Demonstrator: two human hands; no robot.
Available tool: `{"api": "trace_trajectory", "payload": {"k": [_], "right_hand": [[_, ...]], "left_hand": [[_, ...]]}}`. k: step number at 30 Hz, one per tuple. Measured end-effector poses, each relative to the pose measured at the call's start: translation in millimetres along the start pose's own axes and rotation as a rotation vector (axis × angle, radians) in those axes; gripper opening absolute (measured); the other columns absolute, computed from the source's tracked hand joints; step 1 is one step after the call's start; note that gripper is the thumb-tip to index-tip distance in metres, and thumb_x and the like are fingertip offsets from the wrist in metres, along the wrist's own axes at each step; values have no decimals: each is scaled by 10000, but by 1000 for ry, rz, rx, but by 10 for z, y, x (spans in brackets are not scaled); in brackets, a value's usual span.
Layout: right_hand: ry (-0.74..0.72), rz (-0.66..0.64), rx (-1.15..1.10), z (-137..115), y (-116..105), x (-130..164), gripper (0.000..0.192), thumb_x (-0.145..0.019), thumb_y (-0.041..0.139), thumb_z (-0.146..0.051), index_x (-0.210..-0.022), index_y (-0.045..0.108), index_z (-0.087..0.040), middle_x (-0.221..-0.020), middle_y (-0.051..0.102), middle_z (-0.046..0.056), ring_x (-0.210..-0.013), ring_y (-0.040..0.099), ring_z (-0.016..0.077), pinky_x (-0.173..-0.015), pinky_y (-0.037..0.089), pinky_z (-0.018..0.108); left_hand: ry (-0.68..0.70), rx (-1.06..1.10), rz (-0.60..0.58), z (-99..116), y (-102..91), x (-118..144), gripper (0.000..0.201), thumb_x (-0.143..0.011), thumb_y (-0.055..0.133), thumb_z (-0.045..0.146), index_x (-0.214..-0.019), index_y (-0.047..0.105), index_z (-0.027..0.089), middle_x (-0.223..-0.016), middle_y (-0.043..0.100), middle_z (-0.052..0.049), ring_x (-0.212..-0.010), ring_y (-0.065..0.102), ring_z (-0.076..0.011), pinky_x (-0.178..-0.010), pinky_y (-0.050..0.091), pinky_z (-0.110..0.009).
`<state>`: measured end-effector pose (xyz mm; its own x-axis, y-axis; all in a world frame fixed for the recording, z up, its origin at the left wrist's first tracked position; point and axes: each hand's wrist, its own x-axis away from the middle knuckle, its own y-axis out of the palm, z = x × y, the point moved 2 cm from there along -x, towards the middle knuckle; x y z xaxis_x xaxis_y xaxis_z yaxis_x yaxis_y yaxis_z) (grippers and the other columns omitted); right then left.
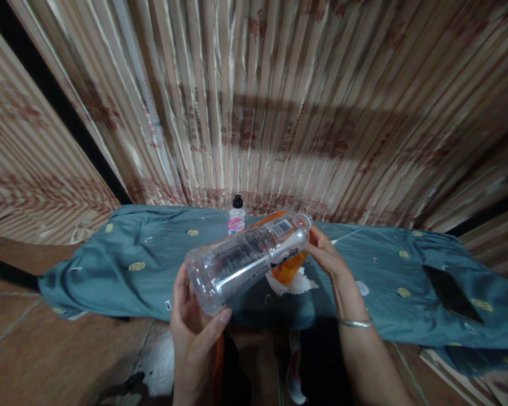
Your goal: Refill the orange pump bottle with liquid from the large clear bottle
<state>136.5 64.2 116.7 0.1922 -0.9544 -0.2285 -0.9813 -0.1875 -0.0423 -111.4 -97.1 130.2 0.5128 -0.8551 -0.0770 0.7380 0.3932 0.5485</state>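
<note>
A clear plastic bottle (232, 262) with dark print and a barcode label is tilted across the middle, its neck toward the upper right. My left hand (195, 327) is closed round its base, thumb along the near side. At the neck end, my right hand (328, 256) grips the bottle, with its fingers partly hidden behind it. Behind the bottle, partly covered by it, shows an orange see-through container (288, 269). A white crumpled tissue (296, 283) lies beneath that container. Just beyond stands a small bottle (237, 217) with a black cap and pink label.
Blue-green patterned cloth (152, 270) covers the long low surface. On its right side lie a dark phone-like slab (452, 294) and a small white disc (362, 288). A pleated curtain (254, 113) hangs along the back. Dark poles (68, 118) stand at the sides.
</note>
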Motion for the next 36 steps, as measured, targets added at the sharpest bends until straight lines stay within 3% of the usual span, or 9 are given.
{"api": "trace_trajectory", "payload": {"k": [9, 18, 24, 30, 36], "right_hand": [[-4, 13, -6, 10, -3, 8, 617, -690, 928, -435, -1264, 738, -312, -1335, 766, 28, -1348, 644, 321, -1210, 451, 473], [0, 18, -8, 27, -15, 1, 586, -674, 936, -403, -1218, 747, -296, -1325, 772, 25, -1329, 659, 315, -1191, 471, 453], [9, 37, -1, 34, -22, -4, 622, -657, 940, -416, -1233, 741, -293, -1351, 761, 31, -1381, 623, 323, -1229, 431, 464], [9, 36, 13, 25, -23, 0, 620, -670, 930, -418, -1245, 738, -289, -1347, 765, 34, -1391, 614, 326, -1217, 445, 465], [12, 30, 5, 18, -20, 1, 634, -667, 928, -415, -1259, 740, -291, -1346, 765, 33, -1383, 619, 324, -1210, 451, 456]], "left_hand": [[-10, -45, -57, -70, -137, -77, 798, -608, 965, 304, -1353, 681, 258, -1344, 730, -128, -1296, 682, -351, -1052, 582, -409], [-21, -35, -45, -64, -118, -63, 826, -605, 973, 302, -1373, 672, 256, -1377, 719, -111, -1282, 691, -307, -1018, 585, -332], [-9, -19, -84, -76, -151, -71, 830, -631, 962, 289, -1403, 660, 272, -1394, 709, -117, -1300, 679, -328, -1044, 579, -385], [-24, -17, -61, -87, -162, -63, 853, -607, 972, 280, -1403, 665, 281, -1398, 708, -110, -1300, 681, -325, -1034, 581, -362], [-46, -20, -33, -103, -162, -63, 912, -584, 974, 276, -1435, 646, 286, -1414, 697, -119, -1306, 671, -356, -1054, 577, -417]]}}
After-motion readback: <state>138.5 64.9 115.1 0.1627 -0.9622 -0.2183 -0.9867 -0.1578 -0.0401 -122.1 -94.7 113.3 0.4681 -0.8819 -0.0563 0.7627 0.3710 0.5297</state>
